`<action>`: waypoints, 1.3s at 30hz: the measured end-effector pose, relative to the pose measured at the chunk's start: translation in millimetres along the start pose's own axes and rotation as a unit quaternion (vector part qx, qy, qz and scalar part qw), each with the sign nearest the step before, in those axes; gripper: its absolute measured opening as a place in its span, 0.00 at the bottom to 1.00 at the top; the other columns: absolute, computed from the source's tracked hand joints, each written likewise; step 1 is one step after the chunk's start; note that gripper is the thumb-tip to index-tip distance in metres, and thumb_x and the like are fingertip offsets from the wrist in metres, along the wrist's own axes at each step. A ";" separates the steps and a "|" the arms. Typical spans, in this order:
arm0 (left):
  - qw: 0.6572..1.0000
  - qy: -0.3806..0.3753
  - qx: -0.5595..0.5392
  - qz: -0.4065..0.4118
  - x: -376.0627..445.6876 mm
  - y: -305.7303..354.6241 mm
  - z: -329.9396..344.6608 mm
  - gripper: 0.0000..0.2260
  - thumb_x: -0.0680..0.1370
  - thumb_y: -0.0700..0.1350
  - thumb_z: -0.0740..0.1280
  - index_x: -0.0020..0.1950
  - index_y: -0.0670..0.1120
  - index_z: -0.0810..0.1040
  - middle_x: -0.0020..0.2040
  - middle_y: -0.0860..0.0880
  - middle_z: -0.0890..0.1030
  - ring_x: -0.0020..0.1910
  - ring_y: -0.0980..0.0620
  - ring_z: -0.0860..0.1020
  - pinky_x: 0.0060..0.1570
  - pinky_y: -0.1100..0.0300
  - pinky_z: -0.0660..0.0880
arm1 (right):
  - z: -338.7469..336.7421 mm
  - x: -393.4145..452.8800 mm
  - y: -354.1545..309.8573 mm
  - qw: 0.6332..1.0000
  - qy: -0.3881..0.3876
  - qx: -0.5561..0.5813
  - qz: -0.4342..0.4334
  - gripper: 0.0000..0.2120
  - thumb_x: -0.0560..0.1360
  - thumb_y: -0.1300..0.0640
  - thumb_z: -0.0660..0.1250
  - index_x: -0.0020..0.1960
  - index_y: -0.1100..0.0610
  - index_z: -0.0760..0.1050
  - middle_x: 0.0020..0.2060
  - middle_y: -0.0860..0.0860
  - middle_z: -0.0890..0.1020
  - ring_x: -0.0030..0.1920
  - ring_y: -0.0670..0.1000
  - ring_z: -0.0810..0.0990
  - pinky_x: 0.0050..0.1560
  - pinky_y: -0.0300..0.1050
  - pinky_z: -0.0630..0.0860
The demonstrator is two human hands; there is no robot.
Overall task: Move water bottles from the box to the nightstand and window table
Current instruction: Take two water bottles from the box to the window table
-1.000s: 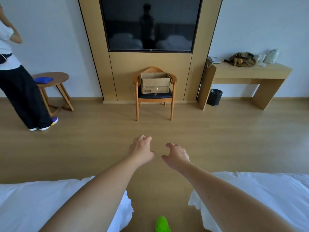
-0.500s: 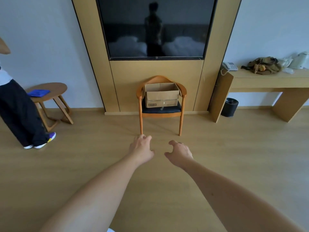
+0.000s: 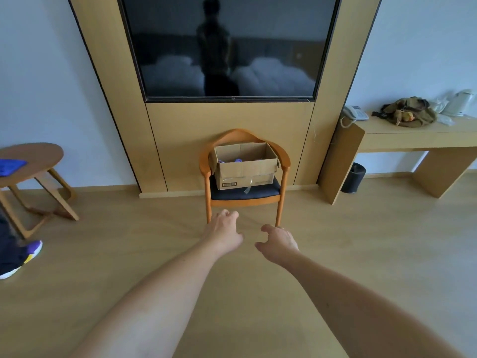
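Observation:
An open cardboard box [image 3: 245, 171] sits on a wooden chair [image 3: 282, 161] with a dark seat, under the wall television. Purple caps of water bottles [image 3: 237, 160] show just above the box's near wall. My left hand [image 3: 222, 229] and my right hand [image 3: 277, 242] stretch forward over the floor, short of the chair's front legs. Both hold nothing, with fingers loosely curled. The nightstand is out of view.
A round wooden side table [image 3: 38, 157] with a blue cloth [image 3: 11, 165] stands at the left, beside another person's shoe [image 3: 23, 257]. A long desk [image 3: 413, 138] at the right bears a phone, a bag and a kettle. A black bin [image 3: 355, 178] stands under it.
I have moved forward across the floor. The beds have dropped out of view, and the chair and box are much nearer. My hands keep the same loose pose.

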State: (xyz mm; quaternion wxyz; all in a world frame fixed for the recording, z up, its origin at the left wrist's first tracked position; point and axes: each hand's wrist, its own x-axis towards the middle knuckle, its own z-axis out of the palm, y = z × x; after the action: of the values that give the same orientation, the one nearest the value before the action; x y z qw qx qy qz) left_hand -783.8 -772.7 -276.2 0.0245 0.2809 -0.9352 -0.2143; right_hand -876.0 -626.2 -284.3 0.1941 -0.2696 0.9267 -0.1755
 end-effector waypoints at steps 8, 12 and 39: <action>1.000 0.003 -0.028 0.009 134.4 -39.6 -21.0 0.26 0.77 0.54 0.72 0.71 0.46 0.72 0.67 0.46 0.72 0.69 0.44 0.70 0.67 0.47 0.72 | -8.8 116.1 -47.3 1.000 -0.011 0.004 0.021 0.28 0.78 0.47 0.69 0.76 0.48 0.69 0.70 0.54 0.76 0.69 0.57 0.74 0.62 0.51 0.78; 1.000 -0.003 -0.018 0.011 198.0 -52.3 -16.7 0.23 0.76 0.54 0.73 0.68 0.47 0.73 0.65 0.47 0.73 0.65 0.45 0.72 0.63 0.46 0.74 | -12.6 184.3 -56.1 1.000 -0.025 -0.005 0.018 0.29 0.77 0.46 0.68 0.77 0.48 0.68 0.70 0.53 0.76 0.70 0.57 0.74 0.63 0.52 0.78; 0.992 -0.104 0.049 -0.044 616.2 -68.6 16.7 0.22 0.76 0.52 0.70 0.68 0.47 0.74 0.65 0.45 0.74 0.66 0.43 0.72 0.62 0.46 0.74 | -52.1 625.2 -40.6 0.985 -0.160 0.044 0.046 0.27 0.77 0.46 0.69 0.74 0.50 0.71 0.65 0.54 0.79 0.65 0.58 0.77 0.62 0.53 0.78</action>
State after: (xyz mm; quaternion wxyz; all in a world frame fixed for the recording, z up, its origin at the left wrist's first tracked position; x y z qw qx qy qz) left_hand -1269.5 -1147.8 -365.7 -0.0959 0.2985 -0.9288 -0.1973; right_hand -1369.4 -1002.0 -387.6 0.3598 -0.2427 0.8864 -0.1613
